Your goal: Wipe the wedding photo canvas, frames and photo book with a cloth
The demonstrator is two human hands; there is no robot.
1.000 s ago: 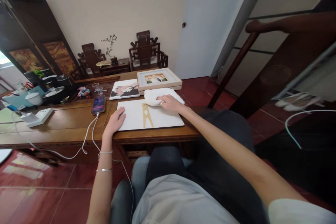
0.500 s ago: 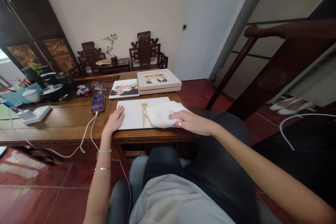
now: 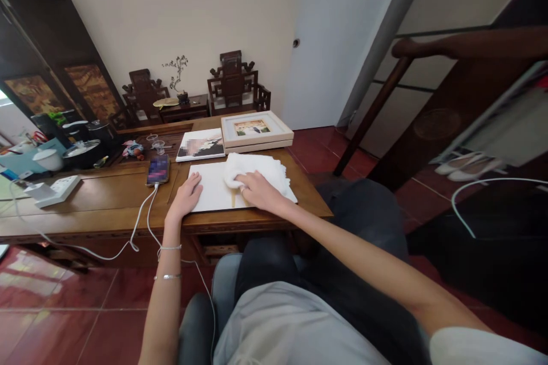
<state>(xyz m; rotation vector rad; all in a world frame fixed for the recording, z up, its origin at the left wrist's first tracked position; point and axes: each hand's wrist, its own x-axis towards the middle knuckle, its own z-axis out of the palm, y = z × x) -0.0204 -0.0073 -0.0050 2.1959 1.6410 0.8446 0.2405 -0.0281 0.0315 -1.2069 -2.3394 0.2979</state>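
Observation:
A white board [image 3: 209,187] lies flat near the front edge of the wooden table. My left hand [image 3: 188,195] rests on its left end, fingers stretched out. My right hand [image 3: 259,189] is closed on a bunched white cloth [image 3: 263,168], which it presses onto the board's middle and right part. Below the cloth peeks the lower end of a gold-coloured strip or mark [image 3: 233,199] on the board. The cloth and my right hand hide the rest of it.
Behind the board lie a canvas picture [image 3: 201,145] and framed pictures [image 3: 257,131], stacked. Left of it is a phone [image 3: 158,170] on a white cable [image 3: 145,211]. Farther left are a power strip [image 3: 60,189], a lidded pot [image 3: 83,149] and a white cup [image 3: 48,158].
My right hand has moved left and slightly up across the board with the cloth, covering most of the gold mark. My left hand stays on the board's left end.

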